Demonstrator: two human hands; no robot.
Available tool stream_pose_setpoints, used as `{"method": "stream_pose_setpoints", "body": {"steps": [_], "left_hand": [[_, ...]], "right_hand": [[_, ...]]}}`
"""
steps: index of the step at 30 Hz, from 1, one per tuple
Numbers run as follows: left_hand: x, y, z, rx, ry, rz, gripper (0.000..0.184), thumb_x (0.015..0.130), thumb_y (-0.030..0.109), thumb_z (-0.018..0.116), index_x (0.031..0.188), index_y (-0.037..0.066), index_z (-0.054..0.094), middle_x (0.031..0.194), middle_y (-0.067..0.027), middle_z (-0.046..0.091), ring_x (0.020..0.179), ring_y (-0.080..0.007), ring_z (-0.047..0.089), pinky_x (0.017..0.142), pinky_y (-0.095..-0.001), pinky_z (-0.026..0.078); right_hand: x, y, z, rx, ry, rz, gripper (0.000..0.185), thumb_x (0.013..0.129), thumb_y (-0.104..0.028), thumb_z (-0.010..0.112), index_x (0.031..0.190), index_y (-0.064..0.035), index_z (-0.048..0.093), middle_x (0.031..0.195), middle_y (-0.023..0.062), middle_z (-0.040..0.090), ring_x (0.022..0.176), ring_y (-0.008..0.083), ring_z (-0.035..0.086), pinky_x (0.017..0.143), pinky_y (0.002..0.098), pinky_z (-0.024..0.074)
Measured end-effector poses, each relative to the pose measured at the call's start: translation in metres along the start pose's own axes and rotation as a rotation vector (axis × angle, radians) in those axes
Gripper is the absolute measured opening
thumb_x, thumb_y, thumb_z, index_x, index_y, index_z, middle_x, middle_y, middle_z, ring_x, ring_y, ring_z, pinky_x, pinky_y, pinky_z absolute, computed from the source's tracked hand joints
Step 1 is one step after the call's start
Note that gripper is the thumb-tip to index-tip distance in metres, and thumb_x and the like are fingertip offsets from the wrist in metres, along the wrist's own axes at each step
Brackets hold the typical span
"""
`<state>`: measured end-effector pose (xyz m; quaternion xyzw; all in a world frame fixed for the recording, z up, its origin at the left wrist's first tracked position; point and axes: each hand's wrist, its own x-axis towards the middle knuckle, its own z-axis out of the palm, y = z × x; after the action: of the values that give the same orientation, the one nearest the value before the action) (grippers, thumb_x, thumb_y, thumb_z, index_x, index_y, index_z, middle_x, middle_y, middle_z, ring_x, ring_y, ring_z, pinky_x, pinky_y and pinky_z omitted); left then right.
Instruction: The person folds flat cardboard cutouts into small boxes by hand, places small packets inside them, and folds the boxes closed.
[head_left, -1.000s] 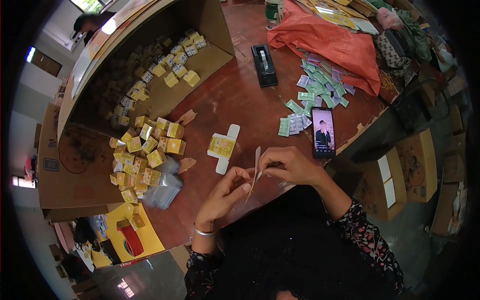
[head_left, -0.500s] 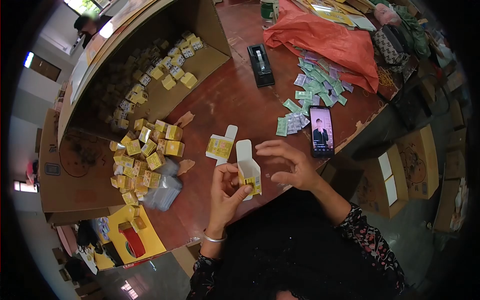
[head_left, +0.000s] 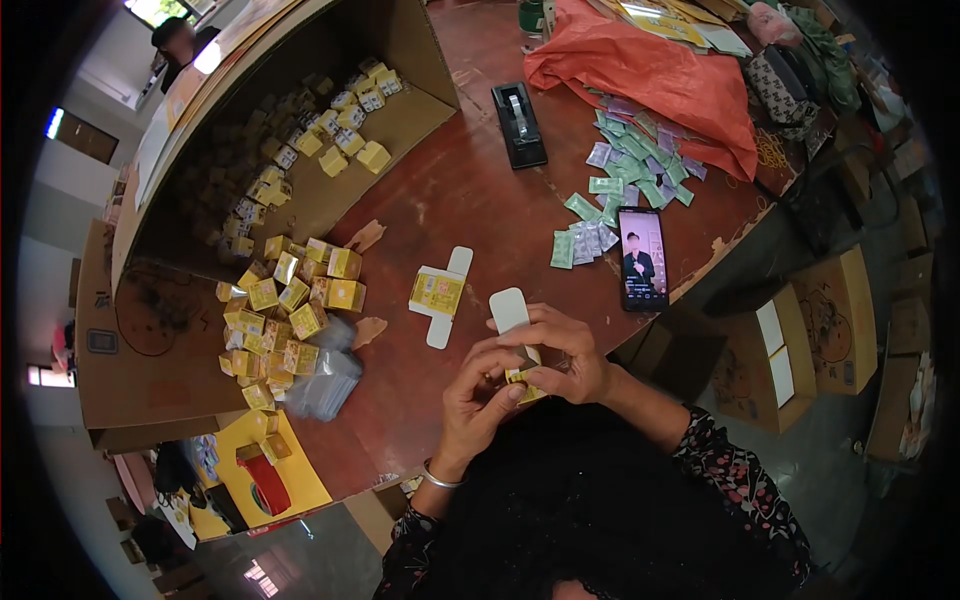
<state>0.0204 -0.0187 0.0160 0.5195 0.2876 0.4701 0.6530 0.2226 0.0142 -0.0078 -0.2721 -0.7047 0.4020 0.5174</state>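
Note:
Close to my body, above the table's front edge, is a small yellow-and-white carton (head_left: 509,310) with a long white flap standing up. My left hand (head_left: 472,402) grips its lower left side, thumb in front. Curled over its right side are the fingers of my right hand (head_left: 572,358), the thumb pressing near the bottom; together the hands hide most of the carton's body. Left of them lies another yellow carton (head_left: 437,291), empty-looking and flattened, its white flaps spread on the red table (head_left: 420,210).
Wrapped yellow boxes (head_left: 295,300) are heaped at left, beside clear plastic (head_left: 328,385). A large cardboard box (head_left: 420,120) holds more small boxes. Green and purple sachets (head_left: 635,165), a phone (head_left: 642,262), a black tape dispenser (head_left: 519,125) and an orange-red bag (head_left: 640,75) lie beyond.
My right hand, open and apart before, has closed onto the carton. Both hands have brought the carton slightly right and nearer my body. The flattened carton's lower flap is now uncovered.

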Motion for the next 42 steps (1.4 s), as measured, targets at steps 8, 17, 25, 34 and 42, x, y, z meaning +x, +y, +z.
{"method": "stream_pose_setpoints", "body": {"steps": [8,17,25,34,42], "left_hand": [[0.001,-0.004,-0.001,0.010,0.005,0.040,0.027,0.095,-0.004,0.069,0.121,0.000,0.062,0.139,-0.0146,0.050,0.119,-0.0187,0.059,0.100,-0.0326,0.050],[0.013,0.000,0.000,-0.108,0.092,0.130,0.038,0.093,-0.004,0.072,0.120,0.005,0.048,0.146,-0.0228,0.049,0.133,-0.0278,0.055,0.108,-0.0403,0.049],[0.010,0.001,0.000,-0.048,0.115,0.104,0.039,0.092,-0.004,0.073,0.122,0.003,0.049,0.145,-0.0241,0.050,0.134,-0.0254,0.053,0.108,-0.0404,0.050],[0.006,0.003,-0.004,0.033,0.103,0.067,0.042,0.091,-0.006,0.073,0.125,0.003,0.049,0.147,-0.0228,0.048,0.128,-0.0199,0.054,0.106,-0.0366,0.048],[0.005,0.001,-0.003,0.035,0.069,0.069,0.041,0.093,-0.007,0.070,0.127,0.003,0.052,0.149,-0.0210,0.047,0.129,-0.0203,0.054,0.107,-0.0371,0.048]], "right_hand": [[0.004,0.003,-0.001,-0.032,0.009,-0.055,0.039,0.086,-0.024,0.074,0.115,0.0019,0.074,0.131,0.0219,0.067,0.125,0.0376,0.061,0.106,0.0474,0.0464],[0.009,-0.013,0.004,0.084,0.121,-0.003,0.023,0.093,-0.008,0.068,0.113,0.0016,0.075,0.117,0.0191,0.075,0.129,0.0408,0.060,0.109,0.0510,0.0463],[0.015,-0.016,-0.005,0.130,0.025,0.050,0.022,0.085,-0.010,0.082,0.104,-0.0001,0.076,0.111,0.0143,0.076,0.128,0.0339,0.061,0.105,0.0448,0.0509],[0.025,-0.027,-0.009,0.147,0.039,0.204,0.015,0.082,-0.001,0.082,0.096,-0.0007,0.075,0.106,0.0123,0.077,0.118,0.0297,0.067,0.101,0.0417,0.0534],[0.024,-0.026,-0.012,0.123,0.029,0.205,0.009,0.084,-0.002,0.081,0.090,-0.0010,0.075,0.101,0.0096,0.078,0.115,0.0286,0.068,0.097,0.0411,0.0542]]}}
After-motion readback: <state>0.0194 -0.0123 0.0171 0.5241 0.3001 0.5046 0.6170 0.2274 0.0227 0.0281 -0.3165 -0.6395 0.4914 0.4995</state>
